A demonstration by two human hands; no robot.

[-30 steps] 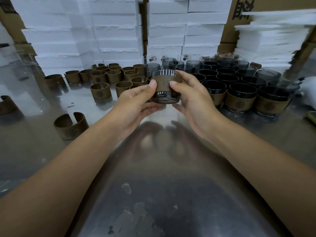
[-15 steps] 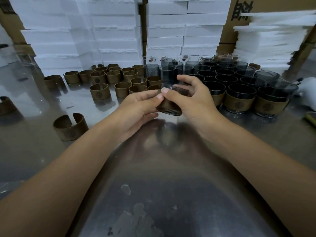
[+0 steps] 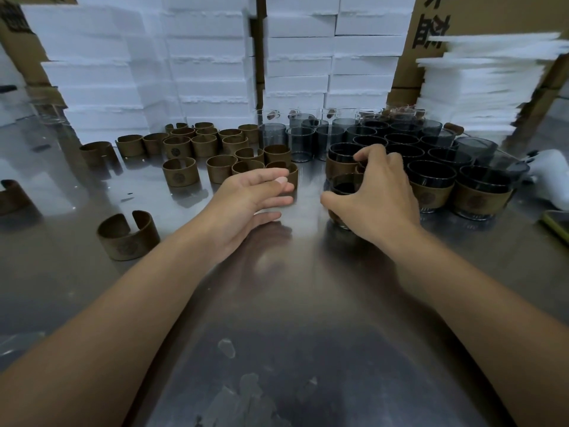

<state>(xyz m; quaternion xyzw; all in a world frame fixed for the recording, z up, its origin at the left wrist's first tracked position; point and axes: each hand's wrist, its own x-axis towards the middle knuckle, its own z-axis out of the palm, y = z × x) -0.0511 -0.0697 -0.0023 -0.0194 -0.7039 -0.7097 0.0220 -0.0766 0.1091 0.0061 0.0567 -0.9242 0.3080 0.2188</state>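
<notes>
The sleeved glass (image 3: 343,192) is found at the front left corner of the finished glasses (image 3: 431,186), on or just above the steel table (image 3: 308,303). Its base is covered by the right hand (image 3: 378,198), so contact with the table cannot be confirmed. The glass is gripped from above, with the thumb on the near side and the fingers curled round the rim. The forefinger is raised over the glass behind. The left hand (image 3: 255,195) is loosely spread and holds nothing. Its fingertips lie just beside the nearest loose sleeve (image 3: 292,172); whether it is touched cannot be told.

The step in hand is judged to be the setting-down of a completed glass. The next move calls for a release that does not knock the close-packed neighbours, then a sleeve to be taken by the left hand and a bare glass (image 3: 300,143) to be fetched from the row behind.

The emblem on the sleeves is too small to be read. A white object (image 3: 551,180) and a greenish item (image 3: 557,224) are cut off at the right edge and cannot be identified. The foam boxes (image 3: 209,72) behind are blurred.
</notes>
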